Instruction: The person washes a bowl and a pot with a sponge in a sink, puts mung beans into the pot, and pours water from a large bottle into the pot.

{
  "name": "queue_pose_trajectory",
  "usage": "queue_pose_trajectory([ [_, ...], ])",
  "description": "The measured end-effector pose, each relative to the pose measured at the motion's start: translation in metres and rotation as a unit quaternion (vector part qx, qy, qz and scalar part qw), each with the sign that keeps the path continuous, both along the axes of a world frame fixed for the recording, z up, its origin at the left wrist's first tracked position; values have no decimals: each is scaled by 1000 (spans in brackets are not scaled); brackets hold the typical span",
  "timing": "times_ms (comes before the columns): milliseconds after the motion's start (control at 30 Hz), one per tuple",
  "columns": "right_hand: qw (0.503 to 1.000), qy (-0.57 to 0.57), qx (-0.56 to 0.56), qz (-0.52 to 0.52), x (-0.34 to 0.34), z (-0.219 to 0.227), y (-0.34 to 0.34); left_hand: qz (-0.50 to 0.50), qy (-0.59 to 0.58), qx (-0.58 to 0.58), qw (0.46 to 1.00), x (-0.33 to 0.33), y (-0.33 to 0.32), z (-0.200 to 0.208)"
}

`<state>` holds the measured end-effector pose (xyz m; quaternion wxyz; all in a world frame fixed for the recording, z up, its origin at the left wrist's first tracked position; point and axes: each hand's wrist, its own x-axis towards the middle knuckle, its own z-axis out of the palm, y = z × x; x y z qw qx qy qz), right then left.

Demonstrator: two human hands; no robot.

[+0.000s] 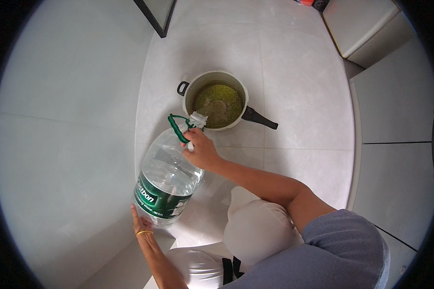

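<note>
A large clear water bottle (171, 159) with a green label and a green carry handle leans tilted, its neck toward the pot. My right hand (199, 149) is closed around the neck, just below the mouth; a small white piece shows by its fingers. At the bottom end, my left hand (142, 224) supports the base, its fingers partly hidden by the bottle. The bottle's mouth is at the near rim of a pale metal pot (244, 89) on the floor. Inside lie small yellow-green grains or beans (222, 94), apparently under liquid.
From the pot's right side sticks out a long black handle (260, 118); a short black loop handle (182, 88) is on its left. Grey cabinet fronts (395, 111) line the right. A smooth pale wall or panel (72, 120) stands left, with a black-framed panel (156, 19) beyond.
</note>
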<state>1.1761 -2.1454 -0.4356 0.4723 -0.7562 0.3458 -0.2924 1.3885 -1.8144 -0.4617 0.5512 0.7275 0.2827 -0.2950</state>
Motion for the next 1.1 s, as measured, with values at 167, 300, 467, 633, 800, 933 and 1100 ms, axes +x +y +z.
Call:
queue_pose_trajectory([
  [167,999,7,36,-13,6,11,6,37,103,0,994,5,2,-13],
  [300,999,17,31,-6,5,8,5,40,109,30,993,-5,0,-12],
  [467,999,24,20,41,2,12,-9,32,46,-36,998,-14,-11,-15],
  [633,991,-3,27,128,-1,20,-27,-2,28,-44,999,8,25,-52],
  [800,971,-40,110,207,-7,36,-47,-11,-57,-49,997,0,11,-57],
  [933,921,-108,229,297,-6,51,-51,-76,-37,-180,980,10,30,-70],
  [1100,824,-99,400,389,0,86,-43,-51,-21,-193,980,-20,11,-79],
])
